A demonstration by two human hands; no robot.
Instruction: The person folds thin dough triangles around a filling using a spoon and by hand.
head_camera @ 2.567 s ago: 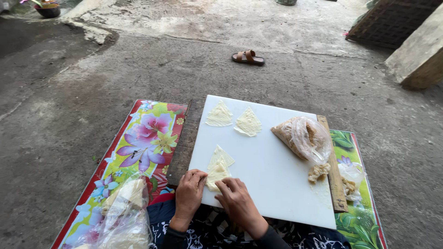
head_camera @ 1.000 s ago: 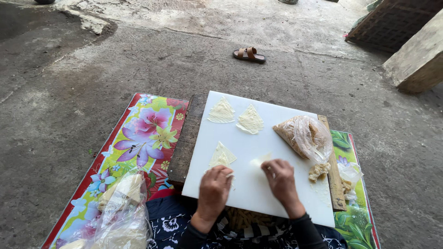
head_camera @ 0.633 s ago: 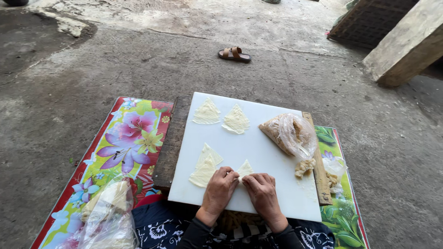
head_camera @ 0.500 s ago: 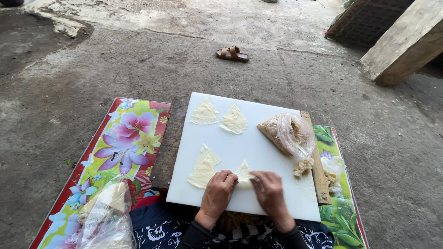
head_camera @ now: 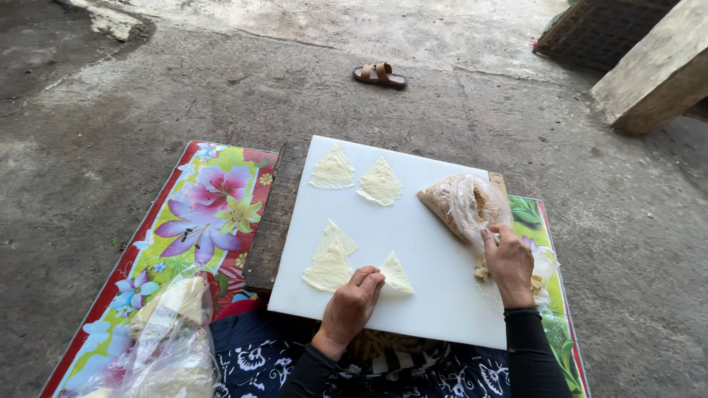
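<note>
Two hands work on the white board (head_camera: 413, 243): the left hand (head_camera: 352, 301) lies flat, fingers pressing the near corner of a small triangular wrapper (head_camera: 396, 274), while the right hand (head_camera: 507, 259) pinches filling at the plastic bag (head_camera: 464, 205).

folded wrappers (head_camera: 332, 169): 5 | filling bag (head_camera: 464, 206): 1 | white board (head_camera: 435, 250): 1 | sandal (head_camera: 379, 74): 1 | floral mat (head_camera: 199, 214): 1

The white cutting board (head_camera: 413, 243) at the centre looks like smooth, matt plastic. The triangles (head_camera: 330, 269) on it seem thin, pale dough. The bag (head_camera: 464, 206) at centre right is clear, crinkled plastic film. The flowered mat (head_camera: 199, 221) at left is glossy. The ground (head_camera: 110, 110) is rough concrete.
</note>
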